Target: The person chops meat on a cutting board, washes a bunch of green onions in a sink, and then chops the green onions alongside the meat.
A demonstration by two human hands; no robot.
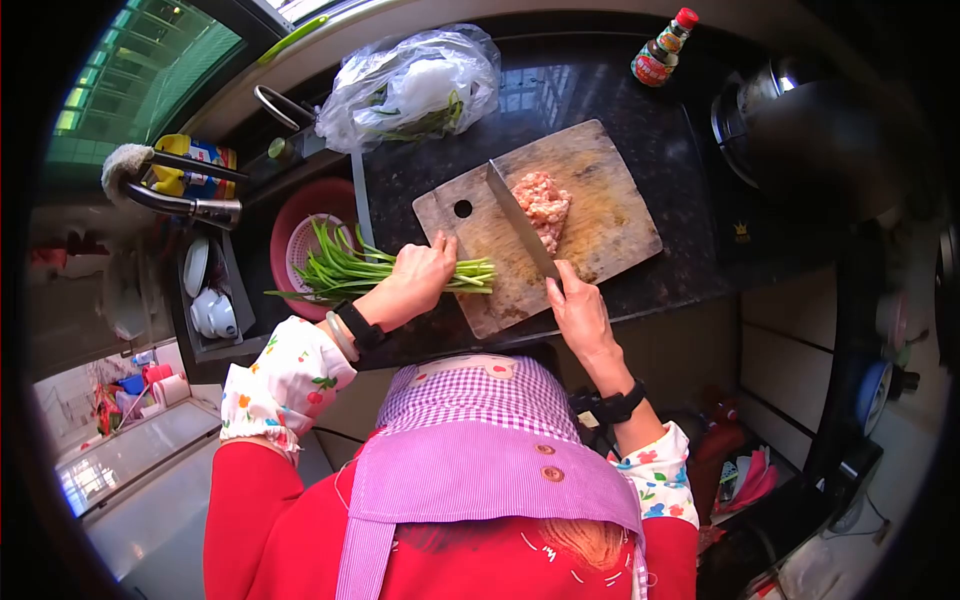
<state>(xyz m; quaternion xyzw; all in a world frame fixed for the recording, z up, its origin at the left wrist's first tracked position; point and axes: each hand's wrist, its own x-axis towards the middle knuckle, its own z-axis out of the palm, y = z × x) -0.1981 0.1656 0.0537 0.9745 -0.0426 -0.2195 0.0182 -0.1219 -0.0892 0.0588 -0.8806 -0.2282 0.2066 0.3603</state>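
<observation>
A wooden cutting board lies at an angle on the dark counter. My left hand is closed over a bunch of green scallions, whose pale ends reach onto the board while the leaves trail left over the sink. My right hand grips the handle of a kitchen knife. Its broad blade points away from me, standing right beside a heap of minced meat on the board. The knife handle is mostly hidden by my fingers.
Left of the board, a pink basin sits in the sink under the faucet. A plastic bag with greens lies behind the board. Farther right stand a red-capped bottle and a stove burner. White bowls are at far left.
</observation>
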